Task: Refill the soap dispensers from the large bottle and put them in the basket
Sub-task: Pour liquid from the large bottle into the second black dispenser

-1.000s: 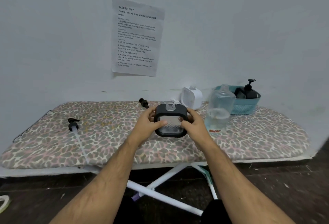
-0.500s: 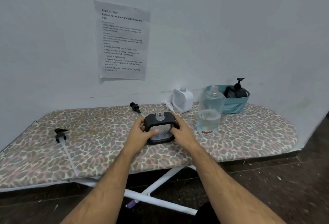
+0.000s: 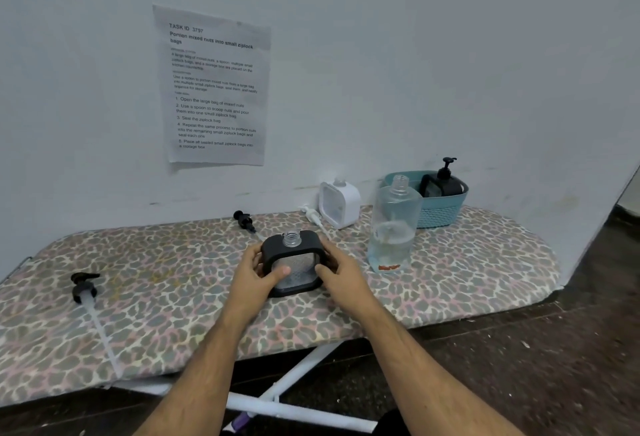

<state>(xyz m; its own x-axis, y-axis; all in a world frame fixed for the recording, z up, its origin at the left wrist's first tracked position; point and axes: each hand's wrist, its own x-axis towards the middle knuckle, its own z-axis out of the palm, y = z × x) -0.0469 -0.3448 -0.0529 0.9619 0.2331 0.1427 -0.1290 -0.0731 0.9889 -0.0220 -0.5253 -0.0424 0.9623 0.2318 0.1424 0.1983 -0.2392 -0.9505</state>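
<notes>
1. At frame centre, the black dispenser (image 3: 292,264) stands on the patterned board (image 3: 156,297), its neck uncapped, gripped between the left hand (image 3: 254,274) and right hand (image 3: 341,280), thumbs on its clear front.
2. Right of them stands the large bottle (image 3: 393,228), uncapped, liquid low.
3. The teal basket (image 3: 440,209) at right holds a pump-topped black dispenser (image 3: 443,184).
4. The white dispenser (image 3: 339,203) stands beside it, uncapped.
</notes>
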